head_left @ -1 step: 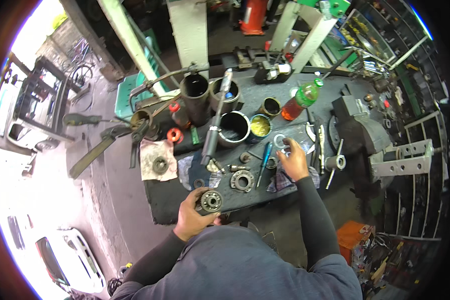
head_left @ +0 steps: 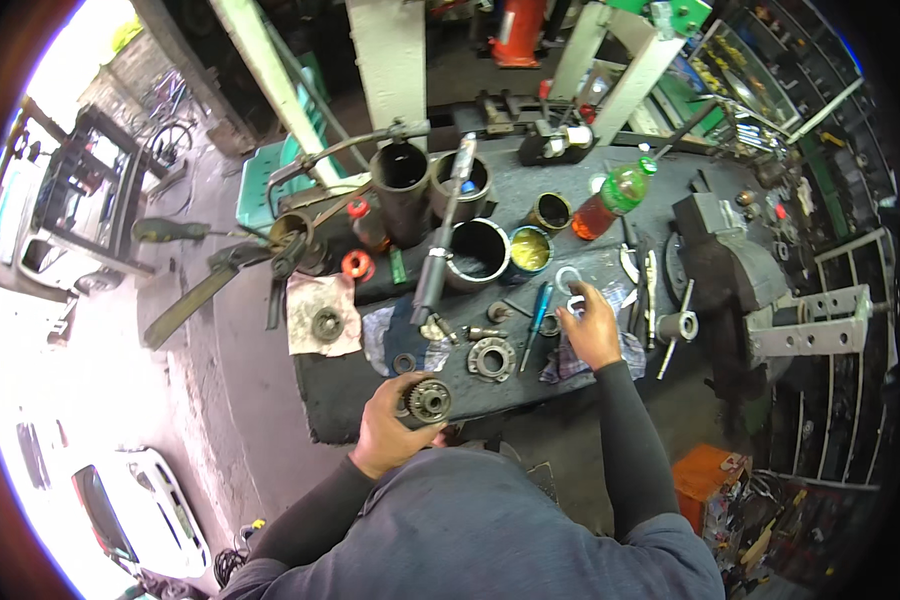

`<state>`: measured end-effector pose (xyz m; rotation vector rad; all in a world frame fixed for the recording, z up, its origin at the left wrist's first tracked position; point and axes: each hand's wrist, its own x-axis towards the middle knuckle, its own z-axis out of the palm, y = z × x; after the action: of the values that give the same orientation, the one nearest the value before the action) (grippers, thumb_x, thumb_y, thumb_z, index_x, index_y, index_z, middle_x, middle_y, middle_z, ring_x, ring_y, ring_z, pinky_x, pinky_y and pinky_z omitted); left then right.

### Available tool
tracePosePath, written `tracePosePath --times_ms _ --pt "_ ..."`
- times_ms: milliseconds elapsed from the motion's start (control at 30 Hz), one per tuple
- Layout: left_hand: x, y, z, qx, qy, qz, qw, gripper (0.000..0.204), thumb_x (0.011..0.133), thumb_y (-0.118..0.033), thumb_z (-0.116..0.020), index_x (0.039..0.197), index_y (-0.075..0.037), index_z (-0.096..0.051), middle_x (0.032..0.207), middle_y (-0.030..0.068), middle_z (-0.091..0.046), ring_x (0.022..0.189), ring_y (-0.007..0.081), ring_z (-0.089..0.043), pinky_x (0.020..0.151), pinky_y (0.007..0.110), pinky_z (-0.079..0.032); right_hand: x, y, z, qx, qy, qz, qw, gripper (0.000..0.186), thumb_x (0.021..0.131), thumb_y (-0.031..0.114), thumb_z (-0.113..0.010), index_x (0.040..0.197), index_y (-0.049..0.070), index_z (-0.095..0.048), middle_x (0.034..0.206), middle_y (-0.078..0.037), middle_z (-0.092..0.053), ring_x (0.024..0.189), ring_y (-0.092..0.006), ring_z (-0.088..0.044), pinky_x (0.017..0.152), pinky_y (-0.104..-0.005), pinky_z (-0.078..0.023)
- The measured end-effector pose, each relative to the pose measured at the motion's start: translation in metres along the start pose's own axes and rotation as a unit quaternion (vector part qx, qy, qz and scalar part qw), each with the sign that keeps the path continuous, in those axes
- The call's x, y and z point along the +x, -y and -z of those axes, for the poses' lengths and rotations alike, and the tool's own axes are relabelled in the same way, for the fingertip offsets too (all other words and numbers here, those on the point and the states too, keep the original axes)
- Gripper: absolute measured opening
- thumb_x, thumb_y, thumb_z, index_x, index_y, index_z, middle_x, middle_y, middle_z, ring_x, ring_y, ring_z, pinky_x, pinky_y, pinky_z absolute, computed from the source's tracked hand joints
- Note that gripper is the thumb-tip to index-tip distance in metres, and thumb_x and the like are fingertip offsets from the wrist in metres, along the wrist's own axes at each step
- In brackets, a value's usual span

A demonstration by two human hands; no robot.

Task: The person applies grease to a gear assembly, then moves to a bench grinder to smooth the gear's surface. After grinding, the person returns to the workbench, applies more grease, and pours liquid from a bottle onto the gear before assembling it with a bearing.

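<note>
My left hand point(head_left: 390, 430) is wrapped round a toothed metal gear with a bearing-like face point(head_left: 429, 400), held just off the near edge of the bench. The fingers cover part of its side. My right hand point(head_left: 592, 330) is over the bench with thumb and forefinger bent round a small pale ring point(head_left: 575, 302); the grip is partly hidden. A larger pale ring point(head_left: 567, 279) shows by the forefinger tip. Under that hand lies a checked cloth point(head_left: 568, 362). Between my hands are a flanged metal ring point(head_left: 491, 359) and a blue-handled screwdriver point(head_left: 541, 310).
Dark metal cylinders point(head_left: 476, 252), a can of yellowish grease point(head_left: 530, 249) and a green-capped bottle of red liquid point(head_left: 610, 200) stand farther back. At left, a stained cloth point(head_left: 310, 300) carries a round metal part point(head_left: 327, 323). A large vise point(head_left: 730, 260) sits at right.
The gear in my left hand has tilted, and more of its toothed side shows. My right hand stays by the pale rings. The whole view has shifted slightly.
</note>
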<state>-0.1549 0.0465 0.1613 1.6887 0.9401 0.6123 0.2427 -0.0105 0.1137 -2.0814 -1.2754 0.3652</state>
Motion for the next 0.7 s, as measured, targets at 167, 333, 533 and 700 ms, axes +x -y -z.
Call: tracePosePath --times_ms 167,333,533,700 --pt "0.007 -0.008 0.013 0.084 0.001 -0.094 0.992 0.071 0.072 -0.014 -0.097 0.137 -0.002 -0.07 0.127 0.0168 -0.077 0.117 0.0309 -0.074 0.103 0.042 -0.058 -0.037 0.017 -0.016 0.003 0.066 -0.007 0.998 0.051 0.089 0.009 -0.086 0.135 0.0 -0.067 0.123 -0.017 -0.073 0.098 -0.0302 -0.075 0.087 -0.0419 -0.06" --pt "-0.007 0.017 0.009 -0.149 0.008 0.078 0.986 0.088 0.075 0.0 -0.095 0.151 0.01 -0.052 0.142 0.0151 -0.068 0.128 0.0198 -0.067 0.116 0.037 -0.053 -0.03 0.03 -0.012 -0.002 0.089 0.026 0.996 0.053 0.088 0.012 -0.086 0.137 0.001 -0.066 0.114 -0.02 -0.069 0.099 -0.0379 -0.071 0.087 -0.0473 -0.058" --pt "-0.014 0.02 0.012 -0.23 -0.005 0.108 0.967 0.089 0.078 -0.007 -0.097 0.153 0.01 -0.051 0.139 0.0147 -0.069 0.128 0.02 -0.067 0.116 0.037 -0.052 0.034 0.052 0.007 -0.195 0.089 0.117 0.97 0.063 0.088 0.013 -0.083 0.147 0.008 -0.062 0.123 -0.022 -0.067 0.104 -0.0441 -0.072 0.09 -0.0525 -0.06" --pt "-0.019 0.027 0.011 -0.206 0.025 0.085 0.974 0.091 0.077 -0.01 -0.098 0.152 0.01 -0.051 0.138 0.0146 -0.068 0.127 0.0197 -0.067 0.115 0.037 -0.053 0.094 0.049 0.001 -0.435 0.118 0.207 0.868 0.051 0.101 0.013 -0.061 0.151 0.015 -0.066 0.111 -0.016 -0.066 0.095 -0.034 -0.075 0.079 -0.0472 -0.061"
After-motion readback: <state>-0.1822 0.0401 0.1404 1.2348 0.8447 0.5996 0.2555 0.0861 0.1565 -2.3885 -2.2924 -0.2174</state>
